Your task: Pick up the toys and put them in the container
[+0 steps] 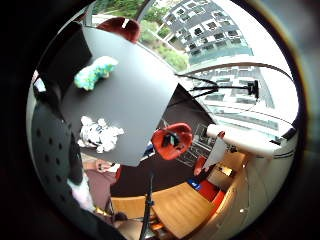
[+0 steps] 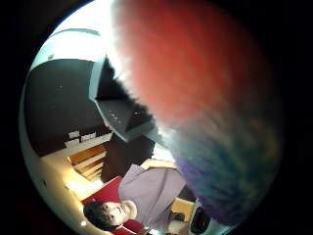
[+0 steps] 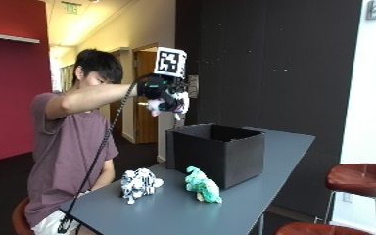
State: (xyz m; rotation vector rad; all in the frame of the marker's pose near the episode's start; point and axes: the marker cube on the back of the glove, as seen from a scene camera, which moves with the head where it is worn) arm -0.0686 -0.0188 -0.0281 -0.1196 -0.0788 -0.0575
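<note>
- The gloved right hand (image 3: 160,92) has its fingers curled round a red, white and purple plush toy (image 3: 168,105), held high.
- The black container (image 3: 215,152) stands open below, slightly toward the wall side; dropping looks unobstructed.
- The zebra-patterned toy (image 3: 138,183) and green toy (image 3: 201,185) wait on the tabletop (image 3: 175,215), just beside it.

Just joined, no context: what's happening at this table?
A seated person holds a plush toy in the gloved right hand, raised above the open black container on the grey table. Two toys still lie on the table beside the container: a black-and-white one and a green one.
</note>
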